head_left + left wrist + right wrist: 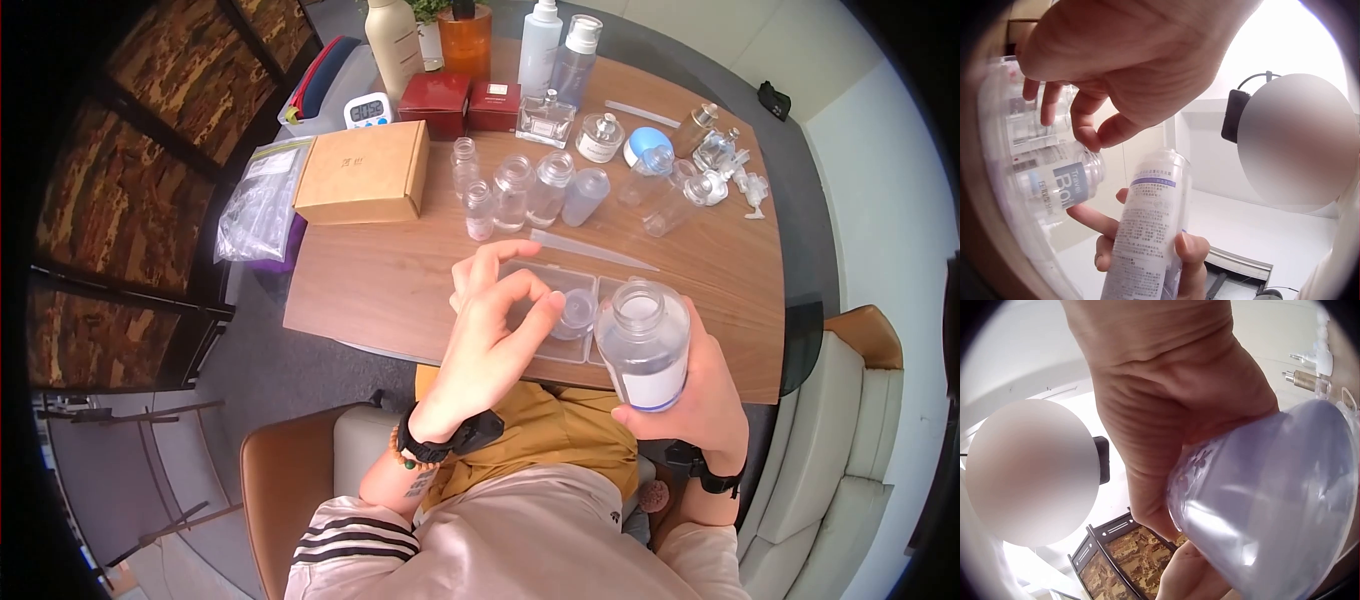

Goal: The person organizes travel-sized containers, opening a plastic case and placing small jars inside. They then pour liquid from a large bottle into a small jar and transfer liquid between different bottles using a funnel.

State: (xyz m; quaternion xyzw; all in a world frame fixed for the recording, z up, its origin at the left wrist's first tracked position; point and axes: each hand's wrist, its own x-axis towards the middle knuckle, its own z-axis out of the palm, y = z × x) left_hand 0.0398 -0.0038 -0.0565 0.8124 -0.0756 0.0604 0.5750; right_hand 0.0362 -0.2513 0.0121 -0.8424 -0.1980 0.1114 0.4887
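My right hand [700, 385] grips a clear, open-mouthed bottle [645, 335] with a white label, held above the near right edge of the table. The left wrist view shows small print and a purple band on the bottle's label [1147, 219]; its tinted base [1272, 506] fills much of the right wrist view. My left hand [495, 325] hovers to the left of that bottle. Its thumb and index fingertips meet, and nothing shows between them. Beneath it lies a clear plastic case [560, 350] with a small round clear container [575, 312] inside.
A translucent tapered strip [595, 250] lies behind the case. Several clear bottles [512, 190] stand mid-table, with pump heads [750, 190] to the right. A cardboard box [362, 172], a timer [368, 110], red boxes [435, 105] and tall pump bottles [540, 50] line the back and left.
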